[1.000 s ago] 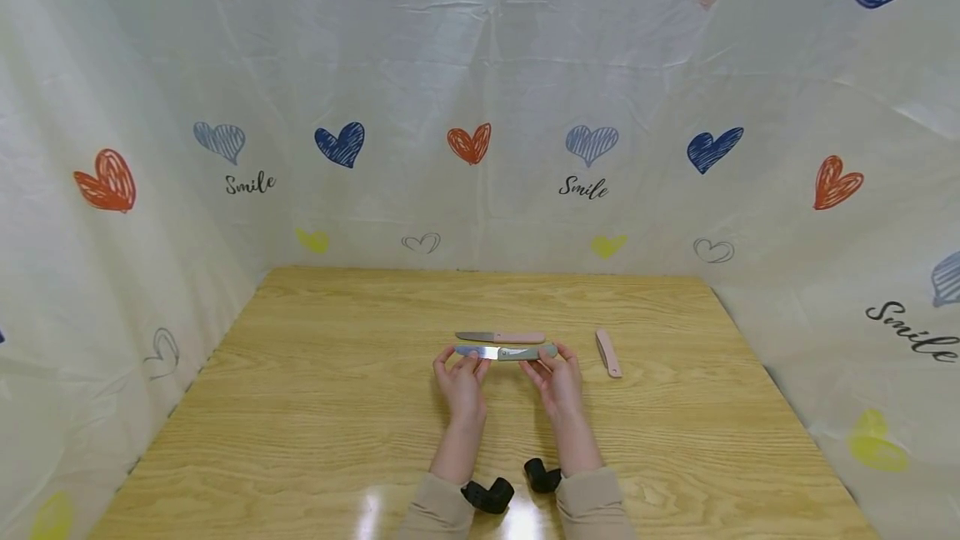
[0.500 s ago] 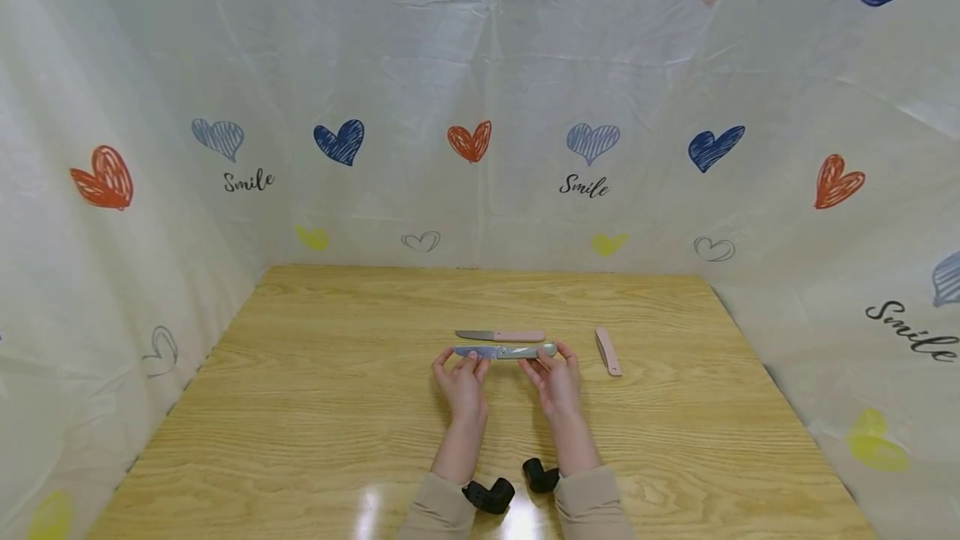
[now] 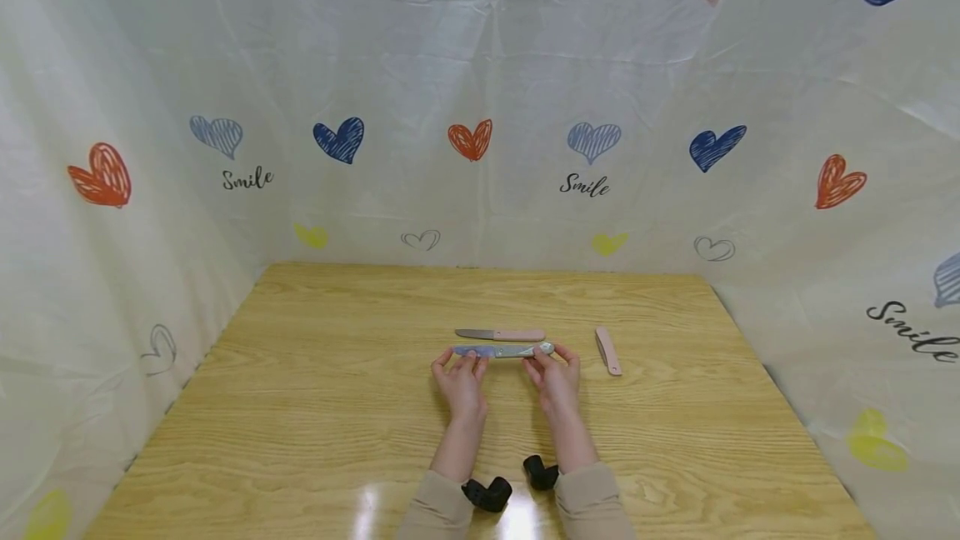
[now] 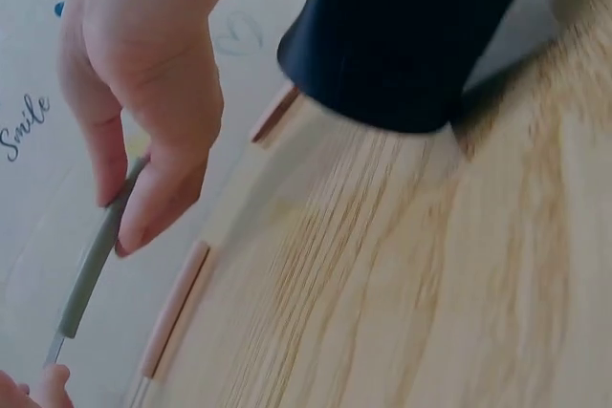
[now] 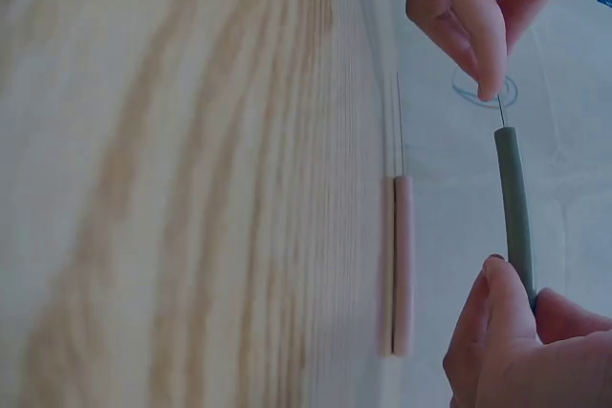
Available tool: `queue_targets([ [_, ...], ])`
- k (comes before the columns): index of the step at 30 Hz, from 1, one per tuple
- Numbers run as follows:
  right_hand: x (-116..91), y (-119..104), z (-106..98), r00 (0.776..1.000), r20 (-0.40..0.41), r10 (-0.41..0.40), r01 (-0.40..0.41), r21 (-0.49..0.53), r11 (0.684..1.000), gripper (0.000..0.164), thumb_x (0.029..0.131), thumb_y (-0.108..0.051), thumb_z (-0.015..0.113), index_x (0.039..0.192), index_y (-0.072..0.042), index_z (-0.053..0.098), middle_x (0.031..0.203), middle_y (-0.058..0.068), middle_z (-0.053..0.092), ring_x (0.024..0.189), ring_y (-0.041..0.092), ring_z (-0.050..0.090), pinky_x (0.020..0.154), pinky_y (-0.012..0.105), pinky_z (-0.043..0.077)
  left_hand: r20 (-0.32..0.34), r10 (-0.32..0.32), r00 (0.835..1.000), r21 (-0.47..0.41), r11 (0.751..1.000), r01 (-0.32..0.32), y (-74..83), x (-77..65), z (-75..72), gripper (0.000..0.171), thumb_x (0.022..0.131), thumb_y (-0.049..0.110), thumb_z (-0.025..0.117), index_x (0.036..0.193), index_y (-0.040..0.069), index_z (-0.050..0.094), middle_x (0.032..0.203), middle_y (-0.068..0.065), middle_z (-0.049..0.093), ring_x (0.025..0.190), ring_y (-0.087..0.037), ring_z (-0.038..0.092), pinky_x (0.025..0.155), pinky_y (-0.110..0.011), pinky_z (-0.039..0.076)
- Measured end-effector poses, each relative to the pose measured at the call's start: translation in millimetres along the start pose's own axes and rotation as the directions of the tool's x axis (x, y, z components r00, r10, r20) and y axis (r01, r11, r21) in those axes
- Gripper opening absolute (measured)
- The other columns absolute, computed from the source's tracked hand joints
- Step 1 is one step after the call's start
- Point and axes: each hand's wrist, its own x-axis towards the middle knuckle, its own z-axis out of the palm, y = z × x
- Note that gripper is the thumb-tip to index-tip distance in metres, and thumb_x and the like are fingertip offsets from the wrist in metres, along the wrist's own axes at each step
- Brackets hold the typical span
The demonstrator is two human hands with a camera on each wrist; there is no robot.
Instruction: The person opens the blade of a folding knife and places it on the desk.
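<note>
A green-handled knife [image 3: 516, 352] is held level above the table, its blade to the left. My left hand [image 3: 461, 388] pinches the blade between thumb and fingers. The end of the handle is gripped by the fingertips of my right hand [image 3: 558, 383]. In the right wrist view, the green handle [image 5: 513, 198] shows edge-on between both hands, well apart from the tabletop. Just beyond it lies a pink-handled knife [image 3: 517, 335] with its blade out, pointing left. A folded pink knife [image 3: 608, 352] rests to the right of my right hand.
The wooden table [image 3: 315, 407] reaches back to a white curtain [image 3: 510, 90] printed with hearts and lettering. Black wrist devices [image 3: 487, 494] sit at both cuffs, over the table's near part.
The green-handled knife has turned slightly about its length, so its handle looks narrower and the shine on it has shifted. Both hands keep their hold. The head view has tilted a little.
</note>
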Motion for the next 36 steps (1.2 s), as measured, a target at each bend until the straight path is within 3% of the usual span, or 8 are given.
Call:
queue_targets([
  [3,3.4,-1.6,-1.2,1.000,0.004,0.008,-0.007,-0.078,0.997,0.047,0.094,0.009,0.055,0.131,0.008,0.025,0.110,0.018,0.050,0.082,0.014,0.065,0.079,0.022,0.057,0.019,-0.026,0.999,0.022,0.999,0.025,2.6,3.2,-2.2,0.045,0.094,-0.011,0.052,0.132,-0.008,0.030,0.101,-0.015,0.049,0.086,-0.019,0.061,0.091,-0.036,0.056],
  [7,5.8,-6.0,-5.0,0.999,0.046,0.006,0.004,-0.223,0.975,0.053,0.095,0.005,0.057,0.137,0.013,0.026,0.120,0.026,0.051,0.094,0.020,0.067,0.094,0.033,0.053,0.055,-0.058,0.997,0.085,0.995,0.054,7.7,8.8,-6.2,0.052,0.093,-0.008,0.055,0.139,-0.012,0.031,0.108,-0.018,0.052,0.091,-0.021,0.066,0.098,-0.043,0.050],
  [10,6.5,-10.3,-6.9,0.997,0.081,0.010,0.016,-0.314,0.949,0.055,0.094,0.005,0.059,0.138,0.014,0.028,0.123,0.028,0.049,0.100,0.023,0.064,0.101,0.040,0.049,0.085,-0.071,0.994,0.143,0.988,0.059,12.4,12.8,-9.2,0.055,0.092,-0.009,0.056,0.141,-0.013,0.031,0.104,-0.016,0.055,0.088,-0.019,0.067,0.096,-0.042,0.052],
  [17,9.4,-17.9,-13.8,0.992,0.108,0.058,-0.003,-0.452,0.892,0.058,0.092,0.001,0.062,0.140,0.012,0.032,0.130,0.029,0.045,0.109,0.027,0.054,0.103,0.041,0.047,0.164,-0.123,0.979,0.258,0.963,0.078,20.3,19.4,-14.6,0.058,0.092,-0.012,0.054,0.144,-0.014,0.028,0.097,-0.013,0.051,0.083,-0.016,0.064,0.090,-0.035,0.056],
  [21,12.1,-19.6,-17.3,0.991,0.115,0.075,-0.008,-0.496,0.868,0.058,0.092,0.000,0.063,0.139,0.014,0.033,0.128,0.029,0.046,0.107,0.027,0.055,0.104,0.044,0.046,0.197,-0.176,0.965,0.327,0.939,0.105,22.4,21.8,-19.8,0.063,0.092,-0.009,0.056,0.146,-0.014,0.024,0.105,-0.020,0.055,0.090,-0.023,0.066,0.090,-0.036,0.056],
  [26,16.0,-23.0,-20.1,0.985,0.134,0.104,-0.019,-0.524,0.851,0.057,0.093,-0.001,0.063,0.140,0.015,0.033,0.129,0.028,0.045,0.113,0.031,0.054,0.107,0.045,0.044,0.254,-0.248,0.935,0.412,0.902,0.128,24.9,25.4,-27.5,0.067,0.093,-0.006,0.057,0.148,-0.015,0.019,0.117,-0.028,0.055,0.101,-0.032,0.065,0.090,-0.036,0.056],
  [32,18.7,-24.5,-25.3,0.970,0.171,0.174,-0.054,-0.546,0.836,0.063,0.094,-0.002,0.061,0.143,0.017,0.027,0.138,0.034,0.040,0.127,0.042,0.047,0.108,0.047,0.042,0.292,-0.303,0.907,0.460,0.876,0.144,27.8,29.5,-34.0,0.070,0.093,-0.005,0.058,0.149,-0.014,0.018,0.124,-0.033,0.049,0.098,-0.030,0.065,0.087,-0.033,0.057],
  [36,20.5,-22.9,-28.2,0.961,0.186,0.204,-0.068,-0.555,0.829,0.062,0.095,-0.002,0.060,0.143,0.017,0.027,0.139,0.034,0.041,0.126,0.041,0.048,0.107,0.047,0.043,0.299,-0.331,0.895,0.486,0.860,0.155,29.5,31.6,-36.0,0.071,0.093,-0.005,0.059,0.149,-0.014,0.017,0.125,-0.035,0.048,0.091,-0.025,0.067,0.085,-0.031,0.058],
])
